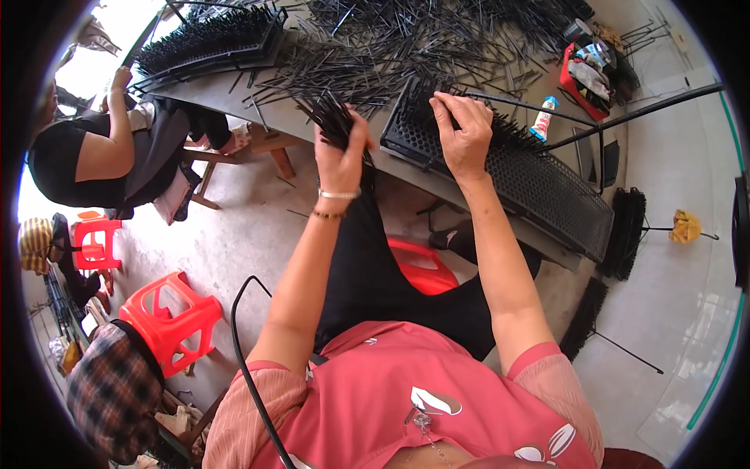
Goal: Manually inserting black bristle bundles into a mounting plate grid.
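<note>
My left hand (342,156) is wrapped round a bundle of thin black strips (328,117), whose ends stick up above the fingers. Bracelets circle that wrist. To its right, my right hand (466,134) is closed in a pinch over a long black perforated rack (551,191); whatever lies between the fingertips is too small or hidden to make out. Upright black strips (508,139) fill part of the rack's far side, while bare holes show along the near side and right end. The rack lies along the near edge of the grey table (301,117).
Loose black strips (406,47) are heaped across the table. Another person (109,148) sits at the far left beside a second filled rack (211,47). A red basket (584,82) and a small tube-like packet (544,117) lie at right. Red stools (172,320) stand on the floor.
</note>
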Demonstrator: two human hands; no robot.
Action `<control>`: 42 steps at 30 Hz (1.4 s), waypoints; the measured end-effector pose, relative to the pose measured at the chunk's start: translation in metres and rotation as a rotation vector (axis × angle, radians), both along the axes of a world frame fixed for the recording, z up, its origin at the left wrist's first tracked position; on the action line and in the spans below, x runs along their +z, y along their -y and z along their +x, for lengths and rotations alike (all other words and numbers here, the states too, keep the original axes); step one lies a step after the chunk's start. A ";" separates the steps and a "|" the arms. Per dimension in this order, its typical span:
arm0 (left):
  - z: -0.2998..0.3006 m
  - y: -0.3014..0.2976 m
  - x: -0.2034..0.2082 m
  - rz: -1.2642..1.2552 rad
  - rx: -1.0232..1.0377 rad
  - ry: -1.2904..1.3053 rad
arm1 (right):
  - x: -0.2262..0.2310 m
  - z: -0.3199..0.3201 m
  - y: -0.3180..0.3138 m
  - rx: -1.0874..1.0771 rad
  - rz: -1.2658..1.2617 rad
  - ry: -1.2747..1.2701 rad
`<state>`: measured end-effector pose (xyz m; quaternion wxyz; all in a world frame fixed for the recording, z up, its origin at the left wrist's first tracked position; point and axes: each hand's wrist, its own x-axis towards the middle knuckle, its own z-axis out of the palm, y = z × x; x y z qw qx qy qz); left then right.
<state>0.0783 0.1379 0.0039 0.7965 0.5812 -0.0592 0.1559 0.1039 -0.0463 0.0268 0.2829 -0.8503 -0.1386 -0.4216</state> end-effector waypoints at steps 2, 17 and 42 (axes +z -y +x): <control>0.029 -0.004 -0.019 -0.019 0.174 0.088 | -0.001 -0.002 -0.004 0.006 -0.001 -0.010; 0.083 -0.035 -0.104 -0.065 0.226 -0.096 | -0.010 -0.008 -0.011 -0.025 -0.176 -0.084; -0.058 0.002 0.040 -0.427 -0.552 -0.802 | -0.007 -0.011 0.002 -0.025 -0.228 -0.139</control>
